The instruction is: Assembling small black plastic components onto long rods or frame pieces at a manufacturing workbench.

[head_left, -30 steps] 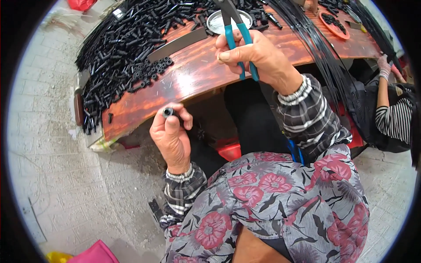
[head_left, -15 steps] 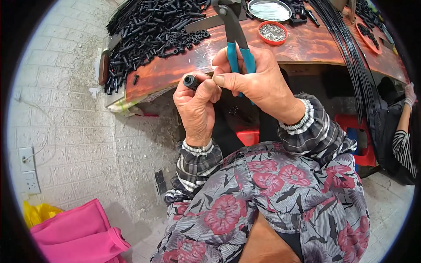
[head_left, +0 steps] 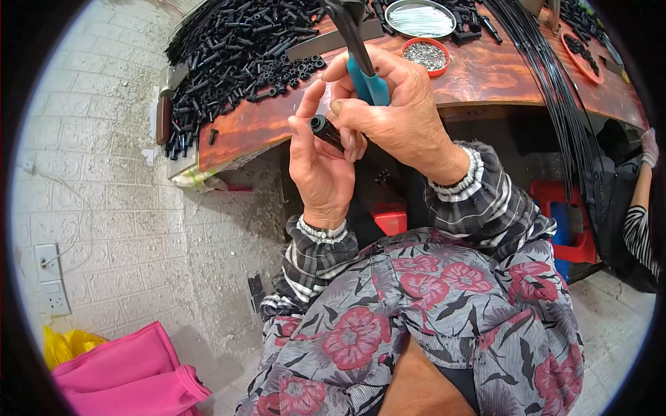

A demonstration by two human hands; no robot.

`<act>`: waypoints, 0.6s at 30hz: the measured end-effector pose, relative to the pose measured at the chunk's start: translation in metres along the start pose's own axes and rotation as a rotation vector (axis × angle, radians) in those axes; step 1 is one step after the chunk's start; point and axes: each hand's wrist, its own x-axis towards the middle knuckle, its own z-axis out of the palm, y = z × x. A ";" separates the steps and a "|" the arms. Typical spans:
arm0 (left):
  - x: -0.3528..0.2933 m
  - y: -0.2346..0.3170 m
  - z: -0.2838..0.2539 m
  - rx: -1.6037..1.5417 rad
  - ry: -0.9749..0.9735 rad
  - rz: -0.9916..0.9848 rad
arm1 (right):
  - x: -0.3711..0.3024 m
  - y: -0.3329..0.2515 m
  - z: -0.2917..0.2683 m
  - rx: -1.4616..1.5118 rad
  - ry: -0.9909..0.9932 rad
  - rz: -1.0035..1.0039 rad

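My left hand (head_left: 320, 177) cradles a short black plastic tube (head_left: 331, 132), its hollow round end tilted up toward me. The index finger and thumb stand apart, while the lower fingers curl around the tube's far part. Close against it, my right hand (head_left: 399, 111) grips pliers (head_left: 357, 52) with blue handles and a dark metal head at the top edge of the view. The right thumb tip is beside the tube; whether it touches cannot be made out. Both hands are just off the table's near edge, above my lap.
On the wooden table (head_left: 485, 80) lie a heap of black plastic parts (head_left: 236, 62), a flat metal bar (head_left: 333, 43), a red dish of small metal pieces (head_left: 426, 55) and a round tray of white sticks (head_left: 420, 19). Black rods (head_left: 548, 83) overhang the edge. Another person's gloved hand (head_left: 649, 147) is at right.
The left index finger and thumb have spread from the tube, and that hand has shifted right. The pliers' handles have come closer together, and the right hand has moved slightly left and up.
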 end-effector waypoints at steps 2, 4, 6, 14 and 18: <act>-0.002 0.004 0.003 0.017 0.025 0.002 | 0.002 -0.001 0.003 -0.004 -0.007 -0.038; -0.002 0.003 0.003 0.027 0.046 -0.005 | 0.003 0.000 0.002 -0.015 -0.006 -0.072; 0.001 -0.003 0.001 0.015 0.072 -0.011 | 0.003 0.003 -0.002 -0.005 -0.029 -0.045; 0.004 -0.002 -0.003 0.035 0.012 -0.003 | 0.003 0.007 -0.005 0.123 -0.041 0.051; 0.004 -0.002 0.002 0.044 0.065 -0.001 | 0.004 0.006 -0.006 0.067 -0.058 0.039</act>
